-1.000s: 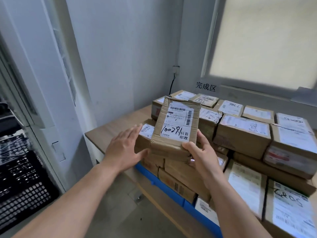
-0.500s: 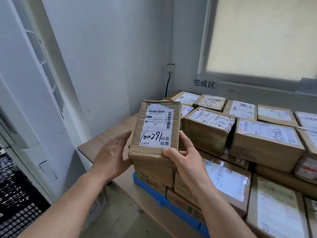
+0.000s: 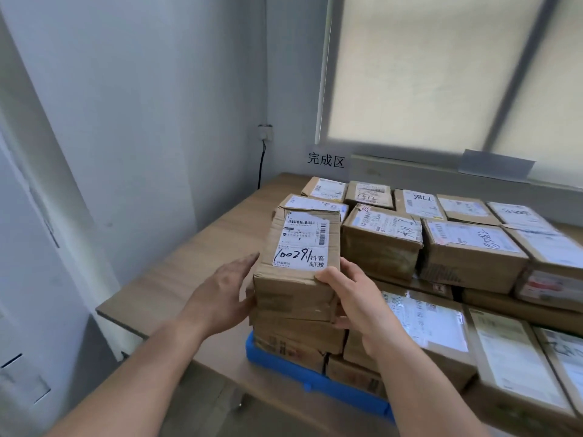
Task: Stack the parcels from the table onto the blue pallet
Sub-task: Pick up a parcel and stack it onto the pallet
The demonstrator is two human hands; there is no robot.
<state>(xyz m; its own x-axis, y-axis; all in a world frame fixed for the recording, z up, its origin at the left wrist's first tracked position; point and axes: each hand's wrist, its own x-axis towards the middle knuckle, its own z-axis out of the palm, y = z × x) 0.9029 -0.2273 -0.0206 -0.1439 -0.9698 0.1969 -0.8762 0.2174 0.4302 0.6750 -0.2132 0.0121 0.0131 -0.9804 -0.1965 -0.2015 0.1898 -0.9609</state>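
A brown cardboard parcel [image 3: 299,263] with a white label marked "100291" sits on the near left corner of the parcel stack. My left hand [image 3: 227,291] presses flat against its left side. My right hand [image 3: 353,298] grips its right front corner, thumb on the top edge. Under it lie more cardboard parcels [image 3: 299,339] in layers on the blue pallet [image 3: 318,383], whose front edge shows below. Beside it stands another taped parcel [image 3: 381,244].
Several labelled parcels [image 3: 473,250] fill the pallet to the right and back. The pallet rests on a wooden platform [image 3: 195,269] with bare surface on its left. A grey wall and a window with a blind stand behind. A black cable [image 3: 261,165] hangs in the corner.
The parcel has come down from tilted in the air to lying level on the corner of the stack. Both hands followed it down and forward, and my view shifted towards the stack.
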